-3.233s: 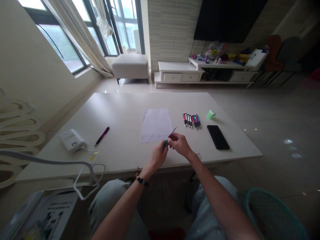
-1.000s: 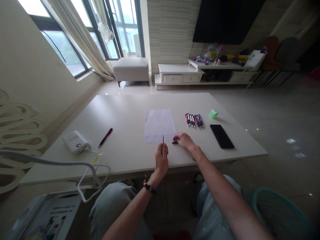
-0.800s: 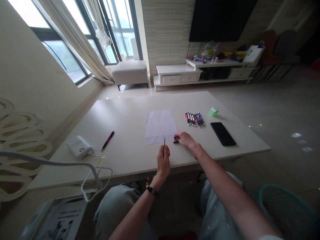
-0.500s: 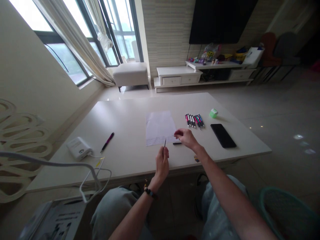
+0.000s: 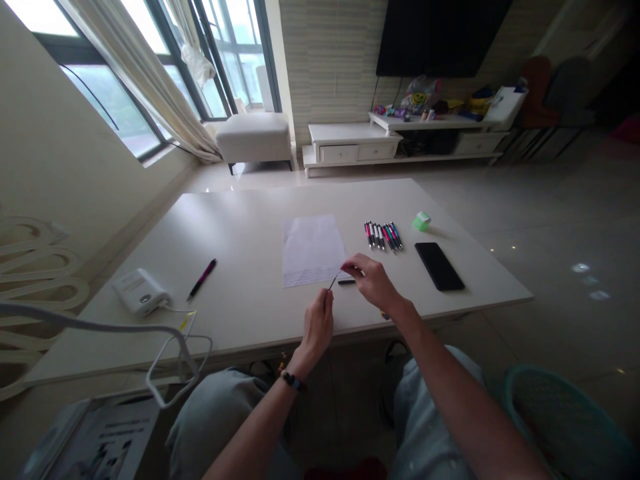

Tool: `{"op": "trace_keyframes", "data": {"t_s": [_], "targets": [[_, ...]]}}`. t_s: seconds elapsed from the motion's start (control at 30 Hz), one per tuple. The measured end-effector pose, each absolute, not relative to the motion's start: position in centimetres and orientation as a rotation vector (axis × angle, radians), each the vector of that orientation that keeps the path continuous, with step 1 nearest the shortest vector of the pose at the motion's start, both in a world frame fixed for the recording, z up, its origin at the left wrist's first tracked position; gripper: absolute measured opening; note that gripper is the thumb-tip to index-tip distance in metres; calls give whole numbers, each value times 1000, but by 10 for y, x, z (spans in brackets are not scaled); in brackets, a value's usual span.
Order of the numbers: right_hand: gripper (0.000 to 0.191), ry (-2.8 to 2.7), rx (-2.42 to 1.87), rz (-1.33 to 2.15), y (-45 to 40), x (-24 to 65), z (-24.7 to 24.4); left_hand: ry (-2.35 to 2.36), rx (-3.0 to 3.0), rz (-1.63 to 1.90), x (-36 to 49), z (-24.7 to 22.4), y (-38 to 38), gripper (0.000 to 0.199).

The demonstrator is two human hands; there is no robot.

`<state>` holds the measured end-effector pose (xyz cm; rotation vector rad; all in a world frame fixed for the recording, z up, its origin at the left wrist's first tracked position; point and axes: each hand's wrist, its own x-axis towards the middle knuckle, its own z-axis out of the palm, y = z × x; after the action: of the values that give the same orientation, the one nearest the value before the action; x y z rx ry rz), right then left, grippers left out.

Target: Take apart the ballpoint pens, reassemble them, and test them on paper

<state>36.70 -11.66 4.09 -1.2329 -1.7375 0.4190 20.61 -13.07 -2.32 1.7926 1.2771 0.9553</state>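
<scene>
My left hand is closed around a thin dark stick that looks like a pen refill, its tip pointing up and to the right. Just above that tip, my right hand pinches something tiny, perhaps a spring, too small to make out clearly. A short black pen part lies on the table beside my right fingers. Behind both hands is a white sheet of paper with lines of handwriting along its near edge. Several pens lie in a row to the right of the sheet.
On the white table, a single dark pen and a white charger box with a cable lie left. A black phone and a green-and-white sharpener-like item lie right. A teal basket stands on the floor.
My right hand has come closer to the refill's tip, and the refill now leans to the right toward it. The whole view has shifted slightly.
</scene>
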Motion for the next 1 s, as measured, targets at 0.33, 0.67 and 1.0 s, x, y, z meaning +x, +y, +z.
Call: {"op": "trace_keyframes", "data": {"t_s": [0.33, 0.67, 1.0], "targets": [[14, -1773, -1207, 404, -116, 369, 39, 1281, 1838, 922, 206, -25, -131, 29], [15, -1815, -1172, 444, -117, 368, 37, 1312, 1887, 886, 206, -23, -132, 29], [26, -1738, -1249, 571, -117, 367, 33, 1384, 2095, 799, 199, -20, -128, 28]]}}
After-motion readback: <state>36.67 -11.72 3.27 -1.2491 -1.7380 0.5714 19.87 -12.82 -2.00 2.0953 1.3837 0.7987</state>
